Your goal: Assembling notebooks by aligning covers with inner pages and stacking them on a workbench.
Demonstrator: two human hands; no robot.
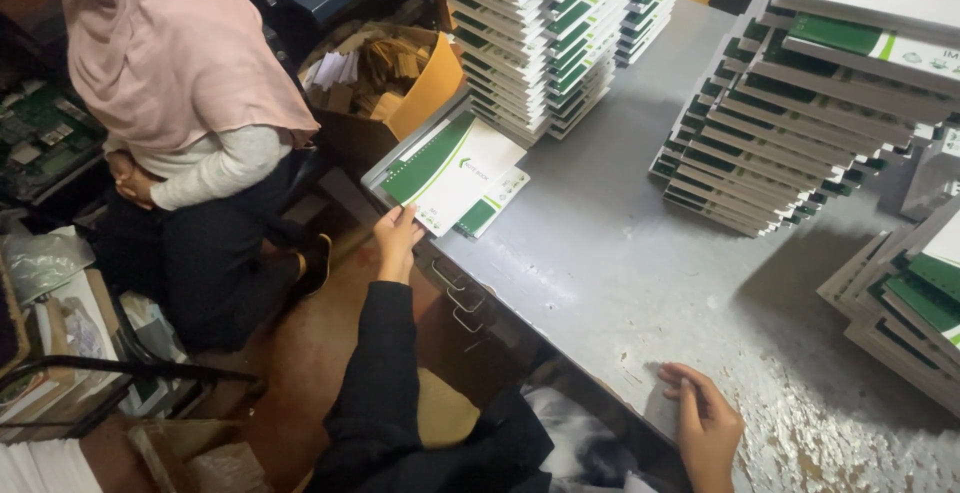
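Head view: the left hand (397, 238) reaches far and left, its grip pinched on the near corner of a small stack of green-and-white notebooks (447, 166) at the left edge of the grey tabletop (610, 253). The stack's long axis runs diagonally away, up and right. The right hand (705, 423) rests flat, fingers apart, on the near edge, well apart from the stack. Tall notebook piles (550, 33) stand beyond.

A broad bare stretch of the grey table (620, 253) lay open to you through the middle of the frame. Tall stacks of notebooks (545, 33) walled off the top centre, more stacks (790, 123) crowded the upper right, and further ones (905, 303) lined the right edge. A seated co-worker (180, 103) blocked the upper left.
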